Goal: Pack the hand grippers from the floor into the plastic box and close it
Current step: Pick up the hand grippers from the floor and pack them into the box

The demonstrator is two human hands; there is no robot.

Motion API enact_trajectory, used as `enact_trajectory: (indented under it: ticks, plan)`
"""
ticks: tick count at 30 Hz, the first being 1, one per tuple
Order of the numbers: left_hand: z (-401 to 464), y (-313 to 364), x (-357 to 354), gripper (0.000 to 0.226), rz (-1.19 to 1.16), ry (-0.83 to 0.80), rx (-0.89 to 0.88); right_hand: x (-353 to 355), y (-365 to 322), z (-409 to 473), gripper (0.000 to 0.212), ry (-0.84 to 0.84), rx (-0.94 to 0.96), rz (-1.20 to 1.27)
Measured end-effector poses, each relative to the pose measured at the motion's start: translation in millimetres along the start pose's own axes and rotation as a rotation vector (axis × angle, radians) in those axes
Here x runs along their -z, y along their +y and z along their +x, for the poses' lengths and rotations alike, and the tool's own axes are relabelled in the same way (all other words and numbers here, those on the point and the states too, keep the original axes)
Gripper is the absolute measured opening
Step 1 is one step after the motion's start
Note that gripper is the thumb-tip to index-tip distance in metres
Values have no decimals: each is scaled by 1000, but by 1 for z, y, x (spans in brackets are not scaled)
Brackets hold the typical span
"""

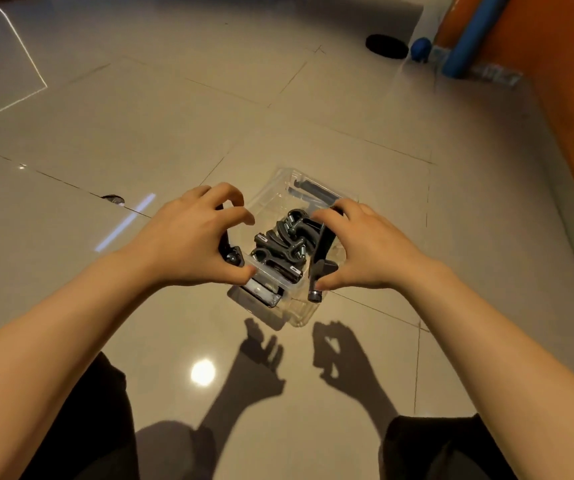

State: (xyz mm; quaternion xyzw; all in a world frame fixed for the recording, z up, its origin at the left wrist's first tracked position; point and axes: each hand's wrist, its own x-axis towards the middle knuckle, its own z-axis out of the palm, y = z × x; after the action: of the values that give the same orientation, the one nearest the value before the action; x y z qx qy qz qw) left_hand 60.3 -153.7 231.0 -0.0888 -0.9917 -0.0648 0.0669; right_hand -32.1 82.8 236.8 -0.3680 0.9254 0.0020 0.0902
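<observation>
- Grippers (283, 240) fill the middle of the clear plastic box (271, 192), a dark tangle of handles and metal springs; the box sits on the tiled floor (174, 133) between both hands
- Left hand (192, 237) is curled around 1 black hand gripper (228, 252) at the box's left wall; fingers bent over the top, thumb low near the rim; it appears to be lowering the piece in, though whether it is inside or just outside the wall I cannot tell
- Right hand (358, 247) pinches another black gripper (322, 258) at the right side, its handle standing steeply with the round end (315, 295) poking past the near rim
- Handling, as a judgement: each gripper is stiff plastic and steel, light enough for 1 hand, not fragile; the springs will catch on one another, so pieces are likely to hook and ride up rather than settle flat
- Best hold looks to be the straight handle, not the coil, which gives less to grip
- The box looks thin and springy; its walls may bow if pressed, and it could slide on the glossy floor
- No lid can be made out; the protruding handle must lie lower before closing
</observation>
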Motion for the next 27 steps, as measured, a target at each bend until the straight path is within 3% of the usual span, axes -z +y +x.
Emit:
enact_trajectory:
  ticks: [4,9,16,21,27]
  plan:
    - [0,25,12,66,-20,69,48,2,6,17,102,-53,132,-37]
    - [-7,53,21,67,15,39,111,24,14,41,104,-35,294,-110]
    - [-28,68,25,79,24,15,329,54,-6,59,111,-71,488,-237]
    - [-22,77,12,75,52,29,425,47,-11,70,106,-9,579,-237]
    - [17,66,-23,72,60,-107,433,6,44,105,102,-29,574,-39]
